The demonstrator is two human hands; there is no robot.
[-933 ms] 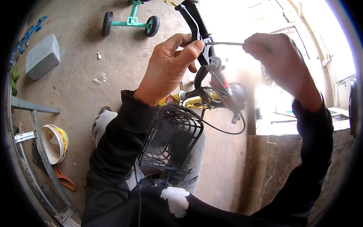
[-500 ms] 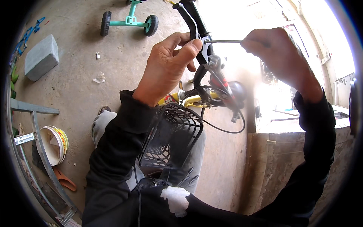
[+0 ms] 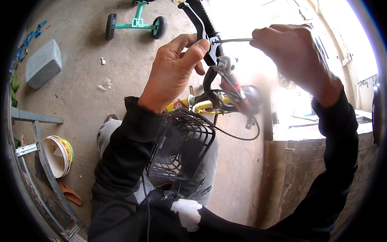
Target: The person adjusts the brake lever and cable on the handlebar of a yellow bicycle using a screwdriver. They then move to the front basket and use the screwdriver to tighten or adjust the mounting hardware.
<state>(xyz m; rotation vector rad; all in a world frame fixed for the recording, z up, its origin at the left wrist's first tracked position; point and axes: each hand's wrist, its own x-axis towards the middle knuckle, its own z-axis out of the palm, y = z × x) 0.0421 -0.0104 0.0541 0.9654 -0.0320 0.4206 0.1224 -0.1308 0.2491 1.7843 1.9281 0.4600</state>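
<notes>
At the far left a grey block (image 3: 43,64) lies on the concrete floor (image 3: 80,101), with a white bucket (image 3: 58,156) lower down and a teal axle with two small wheels (image 3: 135,25) at the top. Nearer the middle, the left hand (image 3: 175,70) is closed around the black brake lever (image 3: 201,30) just below the handlebar grip (image 3: 203,16), thumb pressed against the clamp; this is rigid metal and plastic, and looks a firm place to steady the bicycle. Below it sits a black wire basket (image 3: 181,147), stiff but light. To the right, the right hand (image 3: 296,54) pinches a thin metal key (image 3: 231,40) whose tip meets the clamp. The key seems slim, hard and likely slippery, best gripped near its outer end for leverage.
</notes>
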